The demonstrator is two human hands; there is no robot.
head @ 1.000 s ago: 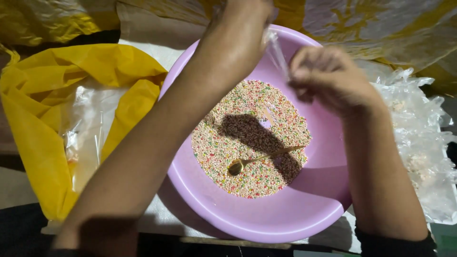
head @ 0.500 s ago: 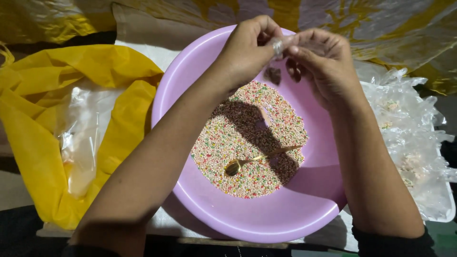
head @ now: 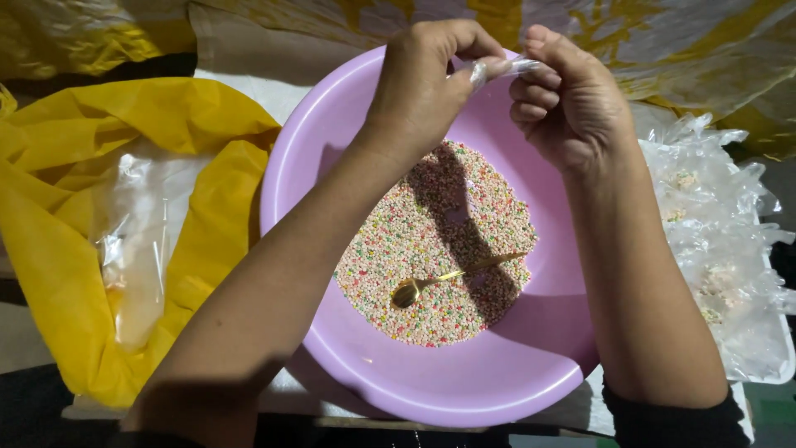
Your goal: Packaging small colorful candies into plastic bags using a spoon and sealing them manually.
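Yellow plastic sheeting (head: 75, 249) flanks the purple basin (head: 431, 390), above whose far rim both hands' fingers (head: 489, 70) pinch a clear plastic bag (head: 518, 66).

A small clear plastic packet (head: 504, 68), crumpled and thin, is pinched at its two ends between the left hand (head: 423, 83) and the right hand (head: 568, 104), stretched level between their fingertips above the far rim of the lilac basin (head: 464, 390) of multicoloured sprinkles (head: 431, 249).
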